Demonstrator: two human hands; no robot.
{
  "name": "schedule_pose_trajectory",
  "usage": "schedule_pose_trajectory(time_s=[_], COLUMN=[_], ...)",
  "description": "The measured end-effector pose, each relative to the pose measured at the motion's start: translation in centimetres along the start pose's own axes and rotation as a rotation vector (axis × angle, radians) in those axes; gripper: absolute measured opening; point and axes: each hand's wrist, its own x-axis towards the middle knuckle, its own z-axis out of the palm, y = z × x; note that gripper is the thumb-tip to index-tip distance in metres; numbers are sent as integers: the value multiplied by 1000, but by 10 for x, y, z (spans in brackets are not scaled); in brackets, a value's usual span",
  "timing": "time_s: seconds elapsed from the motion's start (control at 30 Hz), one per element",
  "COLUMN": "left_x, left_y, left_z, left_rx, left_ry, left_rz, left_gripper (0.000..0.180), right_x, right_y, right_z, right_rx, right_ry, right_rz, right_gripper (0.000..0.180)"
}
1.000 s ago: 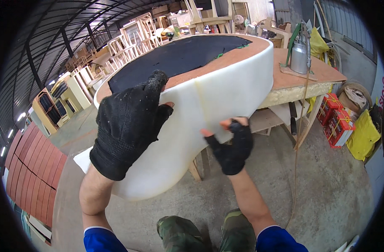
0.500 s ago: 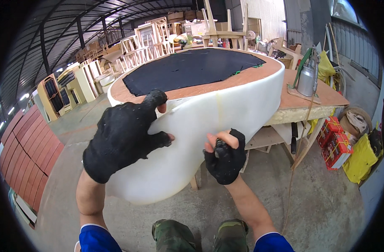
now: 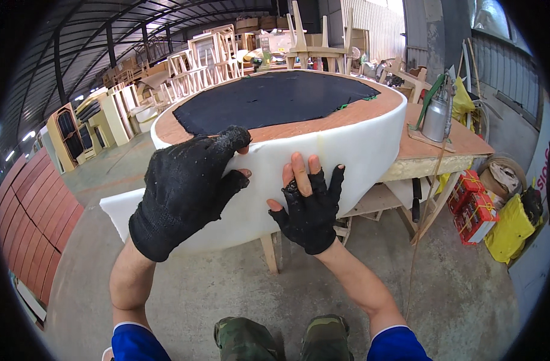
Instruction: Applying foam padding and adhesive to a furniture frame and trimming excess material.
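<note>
A white foam sheet (image 3: pixel 371 141) wraps the side of a rounded seat base with a wooden top (image 3: pixel 260 136) and a black fabric centre (image 3: pixel 275 99). At the near left rim, my left hand (image 3: pixel 187 183), in a black fingerless glove, grips the foam's upper edge. Its index finger lies along the rim, with the thumb lower on the foam; the other fingers are mostly hidden. My right hand (image 3: pixel 311 207), gloved alike, lies with spread fingers against the front of the foam. The foam's loose end (image 3: pixel 119 210) sticks out beyond my left forearm.
The base rests on a wooden workbench (image 3: pixel 467 147), where a metal spray gun (image 3: pixel 436 117) with a hose stands at right. Red boxes (image 3: pixel 476 210) and a yellow sack (image 3: pixel 506 231) sit on the floor. Chair frames (image 3: pixel 317 51) stand behind; reddish panels (image 3: pixel 37 222) are at left.
My right hand has gone from curled fingers to spread ones laid on the foam. The foam, which bulged and drooped toward me, now lies smoother against the side. My left hand stays at the rim.
</note>
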Motion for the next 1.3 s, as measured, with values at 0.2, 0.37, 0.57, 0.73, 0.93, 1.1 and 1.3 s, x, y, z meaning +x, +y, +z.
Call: schedule_pose_trajectory(time_s=[0.2, 0.37, 0.57, 0.73, 0.93, 1.1, 1.3], left_x=[-1, -1, -1, -31, -94, -112, -105], left_y=[-6, -6, -16, -50, -105, -131, -147], left_z=[1, -2, 8, -11, -63, -47, -19], left_rx=[-71, -119, -47, -21, -179, -402, -539], left_ry=[8, 6, 89, 36, -338, -106, 17], left_rz=[-37, -56, 6, -109, -559, -517, -553], left_gripper=[39, 29, 35, 46, 54, 35, 38], right_x=[11, 31, 45, 45, 45, 41, 40], right_y=[-2, 1, -1, -3, -12, -37, -56], right_z=[-14, -22, -9, -2, -4, 5, 12], right_rx=[44, 103, 51, -17, -65, -1, -15], right_ry=[7, 24, -12, 47, 14, 25, -126], right_rz=[29, -78, -169, -153, -128, -282, -267], right_gripper=[46, 36, 35, 36, 34, 12, 31])
